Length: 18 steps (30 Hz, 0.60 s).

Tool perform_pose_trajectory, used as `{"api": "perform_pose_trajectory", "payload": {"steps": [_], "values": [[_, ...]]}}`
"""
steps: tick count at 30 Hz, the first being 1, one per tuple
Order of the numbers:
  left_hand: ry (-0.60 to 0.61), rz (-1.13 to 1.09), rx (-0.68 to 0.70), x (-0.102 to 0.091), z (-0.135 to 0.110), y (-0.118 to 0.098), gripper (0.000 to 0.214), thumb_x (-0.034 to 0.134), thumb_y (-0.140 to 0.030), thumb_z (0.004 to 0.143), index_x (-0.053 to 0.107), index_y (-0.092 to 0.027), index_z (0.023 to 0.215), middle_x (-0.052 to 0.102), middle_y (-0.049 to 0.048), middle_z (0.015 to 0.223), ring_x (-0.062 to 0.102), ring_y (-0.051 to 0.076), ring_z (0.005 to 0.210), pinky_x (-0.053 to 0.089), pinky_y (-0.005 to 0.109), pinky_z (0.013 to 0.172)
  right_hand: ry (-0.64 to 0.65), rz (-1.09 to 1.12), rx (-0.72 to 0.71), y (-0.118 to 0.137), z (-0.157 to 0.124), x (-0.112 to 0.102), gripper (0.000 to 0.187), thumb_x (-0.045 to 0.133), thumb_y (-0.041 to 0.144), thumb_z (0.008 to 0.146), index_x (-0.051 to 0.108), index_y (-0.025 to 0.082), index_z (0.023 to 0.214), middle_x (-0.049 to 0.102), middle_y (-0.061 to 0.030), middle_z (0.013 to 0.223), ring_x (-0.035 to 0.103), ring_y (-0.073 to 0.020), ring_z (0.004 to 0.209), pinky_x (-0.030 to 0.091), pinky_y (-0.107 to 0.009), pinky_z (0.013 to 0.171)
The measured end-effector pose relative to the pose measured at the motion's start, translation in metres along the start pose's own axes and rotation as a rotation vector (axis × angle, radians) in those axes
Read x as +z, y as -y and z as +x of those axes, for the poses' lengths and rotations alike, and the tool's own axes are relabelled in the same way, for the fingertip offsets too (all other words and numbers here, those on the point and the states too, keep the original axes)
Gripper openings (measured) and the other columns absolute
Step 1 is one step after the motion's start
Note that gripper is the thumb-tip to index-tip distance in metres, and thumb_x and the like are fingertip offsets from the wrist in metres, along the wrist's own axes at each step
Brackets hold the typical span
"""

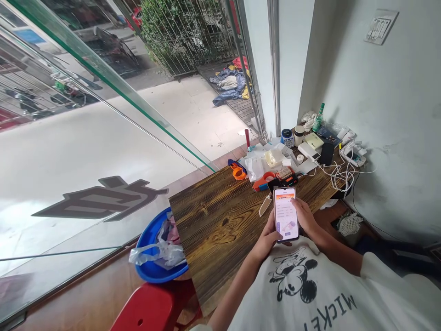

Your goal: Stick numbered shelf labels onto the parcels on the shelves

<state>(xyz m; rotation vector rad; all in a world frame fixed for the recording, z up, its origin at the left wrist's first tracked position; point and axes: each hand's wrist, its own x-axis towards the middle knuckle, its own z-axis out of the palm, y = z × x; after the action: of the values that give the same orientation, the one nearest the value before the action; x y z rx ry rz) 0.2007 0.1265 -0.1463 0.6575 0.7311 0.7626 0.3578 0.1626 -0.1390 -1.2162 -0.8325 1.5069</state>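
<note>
A lit smartphone [285, 216] is held upright above the near edge of the wooden table, its screen facing me. My left hand [267, 240] grips its lower left side, the thumb lying over the bottom of the screen. My right hand [303, 215] is closed along the phone's right edge, with its thumb near the upper part of the screen. The fingers behind the phone are hidden. Just beyond it on the table lie a white strap-like piece [265, 205], an orange and blue tool [264, 181] and a black device with small lights [288, 178].
The wooden table [213, 225] bears an orange tape ring [239, 173], plastic bags, jars, a green bottle [319, 117] and a dark phone [326, 154] among tangled white cables [341, 177]. At left stand a blue basin [148, 271] with bags and a red stool [144, 308], beside a glass door.
</note>
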Motion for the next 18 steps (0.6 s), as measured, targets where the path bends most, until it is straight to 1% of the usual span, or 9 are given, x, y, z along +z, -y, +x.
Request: {"api": "perform_pose_trajectory", "payload": {"steps": [2,4,6,8,10,13,18], "values": [[-0.008,-0.018,-0.002,0.001,0.000,0.000,0.112,0.055,-0.013,0.054,0.016,-0.040,0.156,0.056,0.0068,0.136,0.062,0.026,0.091,0.056,0.027,0.055,-0.018,-0.017,-0.077,-0.001,-0.004,0.001,0.055,0.050,0.070,0.085,0.066,0.018,0.096,0.073,-0.0086,0.089,0.068,-0.0260,0.084,0.054,-0.037,0.076],[-0.022,-0.039,0.001,0.001,0.000,-0.001,0.112,0.054,-0.013,0.054,0.016,-0.040,0.156,0.056,0.0067,0.136,0.062,0.025,0.093,0.056,0.026,0.054,-0.031,-0.057,-0.227,-0.004,-0.010,0.000,0.057,0.043,0.069,0.091,0.063,0.019,0.111,0.071,-0.0102,0.106,0.066,-0.0262,0.098,0.053,-0.039,0.086],[-0.033,-0.048,0.013,0.002,0.000,-0.001,0.111,0.053,-0.013,0.054,0.016,-0.040,0.155,0.055,0.0067,0.136,0.062,0.025,0.092,0.055,0.025,0.054,-0.061,-0.141,-0.403,-0.009,-0.017,-0.001,0.058,0.038,0.064,0.095,0.054,0.020,0.129,0.064,-0.0119,0.124,0.061,-0.0264,0.112,0.050,-0.041,0.095],[-0.045,-0.053,0.023,0.002,0.000,-0.001,0.110,0.053,-0.013,0.054,0.018,-0.039,0.155,0.056,0.0071,0.135,0.063,0.024,0.088,0.056,0.027,0.053,-0.085,-0.239,-0.557,-0.013,-0.024,-0.004,0.060,0.035,0.061,0.098,0.043,0.021,0.141,0.056,-0.0138,0.133,0.056,-0.0273,0.118,0.049,-0.043,0.096],[-0.060,-0.058,0.029,0.002,0.000,-0.002,0.108,0.053,-0.013,0.053,0.021,-0.037,0.154,0.057,0.0077,0.134,0.064,0.023,0.083,0.056,0.028,0.051,-0.074,-0.327,-0.674,-0.015,-0.028,-0.008,0.061,0.032,0.060,0.098,0.038,0.022,0.146,0.052,-0.0149,0.136,0.055,-0.0286,0.119,0.051,-0.043,0.090],[-0.074,-0.054,0.032,0.007,-0.001,-0.007,0.105,0.053,-0.012,0.053,0.026,-0.035,0.152,0.059,0.0080,0.132,0.064,0.023,0.084,0.056,0.028,0.051,-0.035,-0.431,-0.763,-0.014,-0.031,-0.011,0.061,0.028,0.058,0.099,0.033,0.024,0.150,0.047,-0.0155,0.141,0.050,-0.0305,0.124,0.052,-0.045,0.089],[-0.048,-0.035,0.018,0.015,-0.004,-0.018,0.102,0.054,-0.010,0.055,0.028,-0.033,0.151,0.060,0.0075,0.130,0.065,0.026,0.095,0.056,0.025,0.055,-0.031,-0.524,-0.807,-0.015,-0.030,-0.012,0.059,0.024,0.054,0.100,0.031,0.023,0.150,0.044,-0.0158,0.143,0.047,-0.0316,0.128,0.051,-0.045,0.090]]}}
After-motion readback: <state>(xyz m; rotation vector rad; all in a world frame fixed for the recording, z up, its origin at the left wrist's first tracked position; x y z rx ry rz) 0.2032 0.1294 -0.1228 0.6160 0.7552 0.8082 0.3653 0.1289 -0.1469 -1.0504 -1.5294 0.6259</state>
